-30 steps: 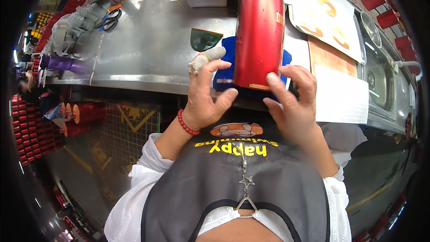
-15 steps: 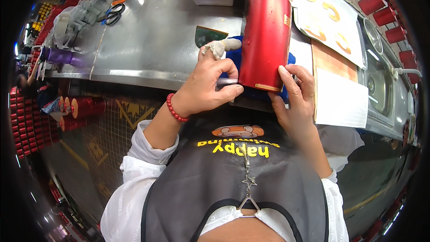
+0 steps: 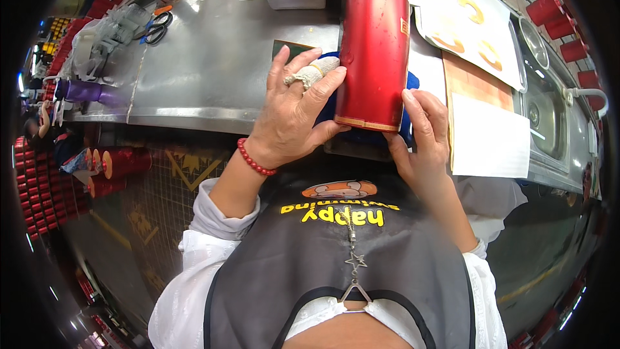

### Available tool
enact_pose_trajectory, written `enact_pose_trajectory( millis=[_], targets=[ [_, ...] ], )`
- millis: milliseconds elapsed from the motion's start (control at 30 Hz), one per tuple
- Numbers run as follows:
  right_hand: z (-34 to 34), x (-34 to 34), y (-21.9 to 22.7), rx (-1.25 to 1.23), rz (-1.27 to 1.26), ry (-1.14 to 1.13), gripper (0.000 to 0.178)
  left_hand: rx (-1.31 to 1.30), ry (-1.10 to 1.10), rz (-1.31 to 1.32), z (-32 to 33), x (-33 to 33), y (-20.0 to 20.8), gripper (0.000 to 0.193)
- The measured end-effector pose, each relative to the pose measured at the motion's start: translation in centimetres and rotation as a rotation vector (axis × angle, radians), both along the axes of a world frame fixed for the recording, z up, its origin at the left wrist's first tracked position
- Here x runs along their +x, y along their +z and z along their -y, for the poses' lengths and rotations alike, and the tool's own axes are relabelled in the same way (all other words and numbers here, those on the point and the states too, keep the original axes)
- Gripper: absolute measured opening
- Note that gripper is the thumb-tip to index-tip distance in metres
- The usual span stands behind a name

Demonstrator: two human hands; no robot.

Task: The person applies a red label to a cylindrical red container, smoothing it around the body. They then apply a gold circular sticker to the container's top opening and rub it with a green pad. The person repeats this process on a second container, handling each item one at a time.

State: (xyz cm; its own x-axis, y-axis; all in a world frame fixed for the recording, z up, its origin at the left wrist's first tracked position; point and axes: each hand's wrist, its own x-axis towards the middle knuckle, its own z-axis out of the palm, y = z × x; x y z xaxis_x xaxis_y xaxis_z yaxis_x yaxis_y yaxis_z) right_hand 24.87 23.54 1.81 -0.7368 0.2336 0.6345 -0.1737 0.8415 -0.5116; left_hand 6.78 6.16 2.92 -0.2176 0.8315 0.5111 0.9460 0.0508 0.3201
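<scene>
A glossy red cylinder (image 3: 373,55) with gold trim along its near end lies lengthwise in front of me; its far end shows a dark, glassy part. Blue cloth (image 3: 413,81) peeks out beneath and beside it. My left hand (image 3: 294,100) is open at the cylinder's left side, its fingers spread and its forefinger and thumb tips close against the red surface. Off-white cloth wraps one of its fingers. At the near right corner my right hand (image 3: 423,132) pinches the cylinder between thumb and fingers. Beyond my left fingers lies a dark green flat piece (image 3: 294,48).
The steel counter (image 3: 213,58) holds black-handled scissors (image 3: 157,28) and a purple bottle (image 3: 87,91) at left. Printed sheets (image 3: 475,19), a wooden board (image 3: 475,81) and white paper (image 3: 489,136) lie right, beside a sink (image 3: 546,119). Red cylinders (image 3: 546,10) stand beyond.
My left hand has opened from a pinch at the cylinder's near left edge, its fingers now spread along the left side. The thin pale strip there no longer shows. My right hand keeps its grip.
</scene>
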Motion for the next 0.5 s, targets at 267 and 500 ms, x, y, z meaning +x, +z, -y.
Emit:
enact_pose_trajectory(
  millis=[267, 500],
  targets=[
    [0.0, 0.5, -0.1, 0.092, 0.050, 0.003, 0.058, 0.202, -0.140, 0.946, -1.5, 1.8, -1.8, 0.077],
    [0.1, 0.5, -0.3, 0.056, 0.056, -0.006, 0.058, 0.188, -0.129, 0.894, -1.8, 2.2, -1.8, 0.082]
  ],
)
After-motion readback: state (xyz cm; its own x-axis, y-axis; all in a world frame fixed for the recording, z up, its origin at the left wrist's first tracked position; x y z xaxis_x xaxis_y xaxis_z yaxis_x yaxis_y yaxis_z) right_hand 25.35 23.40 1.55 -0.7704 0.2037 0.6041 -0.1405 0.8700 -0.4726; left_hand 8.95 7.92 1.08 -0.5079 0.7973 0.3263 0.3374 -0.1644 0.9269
